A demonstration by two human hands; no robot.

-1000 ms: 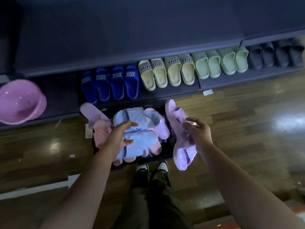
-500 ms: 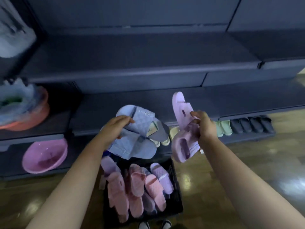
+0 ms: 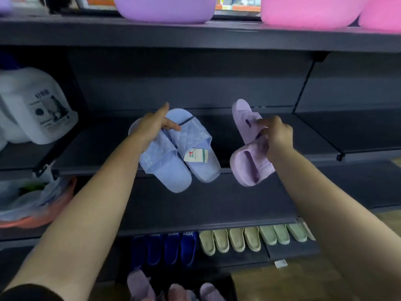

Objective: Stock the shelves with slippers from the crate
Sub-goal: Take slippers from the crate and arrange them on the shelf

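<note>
Pale blue quilted slippers (image 3: 173,153), a paper tag on one strap, are held side by side, tilted, overhanging the middle shelf (image 3: 97,148) at its front edge. Just right of them, two lilac slippers (image 3: 249,148) are held splayed apart. Far below that shelf, a black crate (image 3: 224,283) holds pink and lilac slippers.

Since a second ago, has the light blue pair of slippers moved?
Yes, upward: the left hand now holds the light blue pair at the middle shelf, well above the crate it hovered over.
</note>
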